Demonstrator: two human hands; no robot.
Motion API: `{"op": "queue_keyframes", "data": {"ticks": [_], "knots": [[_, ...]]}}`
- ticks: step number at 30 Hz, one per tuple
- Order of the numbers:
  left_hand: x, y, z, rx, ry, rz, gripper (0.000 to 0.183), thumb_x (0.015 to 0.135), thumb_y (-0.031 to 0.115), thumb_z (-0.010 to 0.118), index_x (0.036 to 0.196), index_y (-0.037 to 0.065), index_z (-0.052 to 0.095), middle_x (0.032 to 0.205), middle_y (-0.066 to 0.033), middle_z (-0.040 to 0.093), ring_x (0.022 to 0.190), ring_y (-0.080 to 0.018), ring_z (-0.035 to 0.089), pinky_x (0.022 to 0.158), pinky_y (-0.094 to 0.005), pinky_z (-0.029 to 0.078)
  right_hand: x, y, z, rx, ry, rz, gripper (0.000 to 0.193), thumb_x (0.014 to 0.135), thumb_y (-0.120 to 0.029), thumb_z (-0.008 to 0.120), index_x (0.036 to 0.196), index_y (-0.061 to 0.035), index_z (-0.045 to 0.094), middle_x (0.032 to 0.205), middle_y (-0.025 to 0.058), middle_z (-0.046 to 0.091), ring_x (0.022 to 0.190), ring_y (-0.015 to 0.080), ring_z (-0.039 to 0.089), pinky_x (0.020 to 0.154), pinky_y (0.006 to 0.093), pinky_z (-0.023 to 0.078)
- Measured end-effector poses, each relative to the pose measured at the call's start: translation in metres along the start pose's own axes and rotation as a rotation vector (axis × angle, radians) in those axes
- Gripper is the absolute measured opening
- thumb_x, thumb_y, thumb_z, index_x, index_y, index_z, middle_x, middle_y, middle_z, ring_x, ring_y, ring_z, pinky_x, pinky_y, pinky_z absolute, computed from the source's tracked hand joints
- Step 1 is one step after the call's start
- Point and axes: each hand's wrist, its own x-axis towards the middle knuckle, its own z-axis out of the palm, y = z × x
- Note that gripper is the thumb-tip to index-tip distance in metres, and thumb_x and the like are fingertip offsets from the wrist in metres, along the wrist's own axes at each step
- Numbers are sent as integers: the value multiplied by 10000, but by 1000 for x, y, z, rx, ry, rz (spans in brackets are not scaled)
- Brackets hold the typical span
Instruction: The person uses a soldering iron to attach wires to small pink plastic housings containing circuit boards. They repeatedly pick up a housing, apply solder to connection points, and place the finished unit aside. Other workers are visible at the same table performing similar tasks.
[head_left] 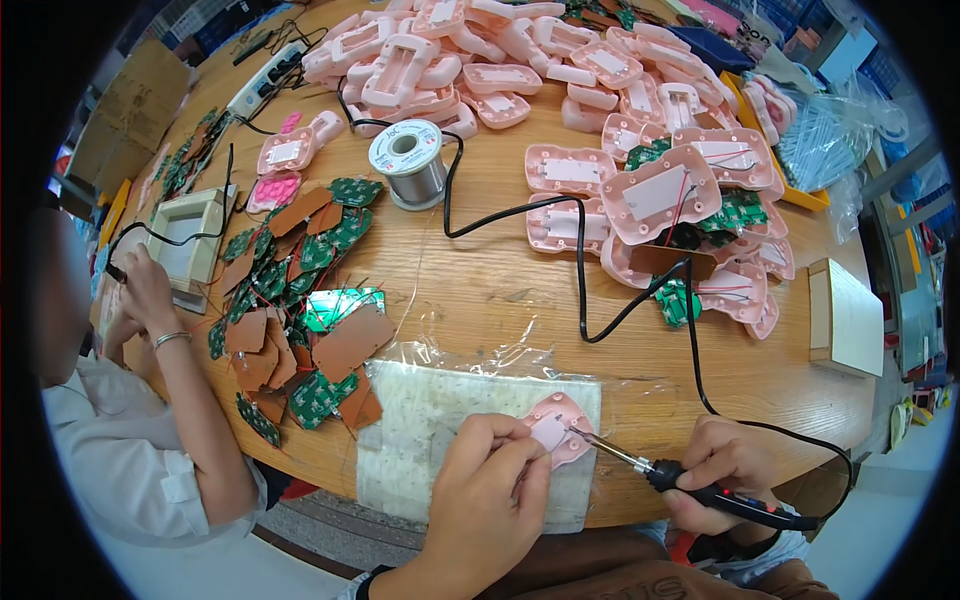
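A round wooden table (500, 300) carries a heap of pink shells (560, 60) far beyond the grip. Nearer, on a white mat (420, 440), the left hand (490, 490) pinches a pink casing (557, 428), fingers closed around it. Just right, the right hand (725, 465) clasps a soldering iron (690, 482), tip touching the casing.

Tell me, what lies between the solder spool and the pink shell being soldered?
In the head view, mostly bare wooden table separates the spool from the shell; a clear plastic sheet lies just before the shell.
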Motion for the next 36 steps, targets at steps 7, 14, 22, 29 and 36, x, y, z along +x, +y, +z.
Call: {"op": "queue_keyframes", "data": {"ticks": [7, 14, 22, 29, 36], "knots": [[25, 21, -52, 327, 88, 302, 145, 701, -40, 665, 838, 0, 642, 946, -121, 555, 818, -251, 577, 610, -308, 473, -13, 1, -16, 33, 248, -71, 279, 669, -48, 733, 845, -76, 518, 660, 64, 511, 539, 141, 444, 504, 272, 323], [76, -11, -34, 540, -2, 478, 175, 666, 25, 607, 833, 28, 661, 946, -132, 581, 875, -300, 555, 749, -403, 440, -25, 7, -16, 4, 307, -56, 270, 682, -69, 713, 838, -81, 493, 653, 51, 486, 546, 126, 419, 511, 263, 305], [84, -87, -102, 556, 348, 108, 130, 698, 148, 740, 824, 119, 729, 820, -79, 559, 877, -275, 526, 781, -381, 419, -27, 14, -18, 52, 305, -9, 269, 679, -48, 702, 848, -76, 494, 660, 59, 498, 552, 125, 417, 527, 262, 310], [91, -31, -127, -209, 466, -1, 122, 734, 41, 726, 854, 20, 711, 767, -84, 666, 726, -193, 619, 645, -280, 459, -9, 0, -6, 121, 429, -53, 286, 731, -160, 743, 878, -61, 519, 697, 87, 546, 554, 143, 476, 518, 264, 347], [50, 19, -81, 235, 341, 337, 124, 691, 51, 748, 796, 64, 683, 742, -31, 642, 706, -209, 591, 701, -332, 412, 19, -28, 12, 285, 331, 21, 475, 881, -388, 635, 1141, 9, 619, 869, 173, 688, 682, 225, 680, 585, 297, 547]]}}
